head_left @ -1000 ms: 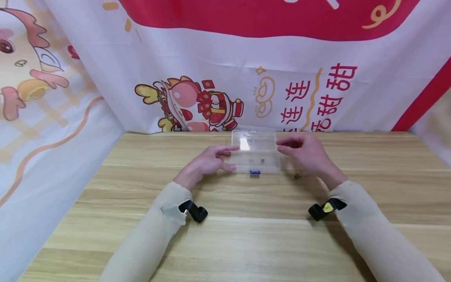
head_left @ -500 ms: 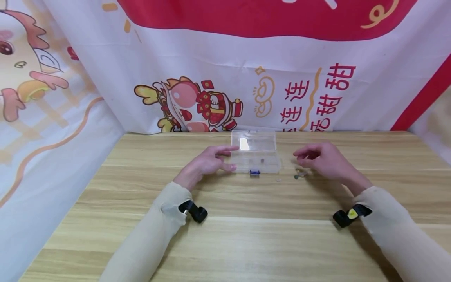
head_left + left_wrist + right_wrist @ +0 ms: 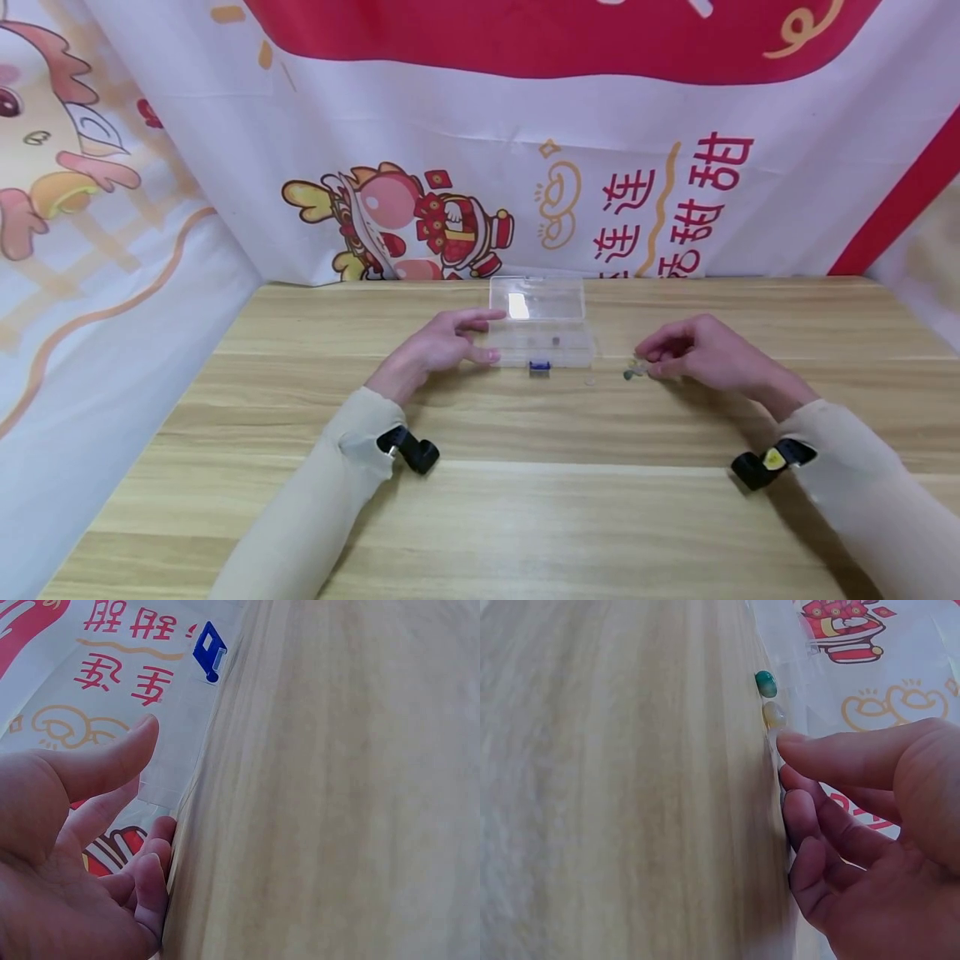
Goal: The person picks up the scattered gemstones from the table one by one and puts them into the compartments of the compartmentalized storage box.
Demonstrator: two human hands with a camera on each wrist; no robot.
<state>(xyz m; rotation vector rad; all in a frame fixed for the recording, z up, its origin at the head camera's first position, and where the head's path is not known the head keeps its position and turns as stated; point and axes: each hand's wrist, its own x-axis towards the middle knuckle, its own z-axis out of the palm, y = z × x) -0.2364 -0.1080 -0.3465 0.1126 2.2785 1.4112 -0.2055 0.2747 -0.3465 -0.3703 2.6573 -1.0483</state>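
Observation:
A clear plastic box (image 3: 510, 357) with its lid (image 3: 551, 298) raised stands near the back of the table, a blue latch (image 3: 539, 366) at its front. My left hand (image 3: 442, 342) is at the box's left end, thumb at the front corner and index finger by the lid. A small dark piece (image 3: 557, 340) shows in the box. Right of the box, my right hand (image 3: 701, 354) is low over small glossy stones, thumb and index finger apart beside them. A green stone (image 3: 766, 684) and a yellowish stone (image 3: 774, 715) lie just past the thumb tip in the right wrist view.
One small pale piece (image 3: 590, 382) lies in front of the box's right corner. A printed cloth (image 3: 450, 125) hangs along the table's back edge, and another covers the left side. The wooden table (image 3: 540, 525) stretches toward the front.
My right hand has drawn away from the box's right side, moved right, and come down to the stones. My left hand has stayed at the box.

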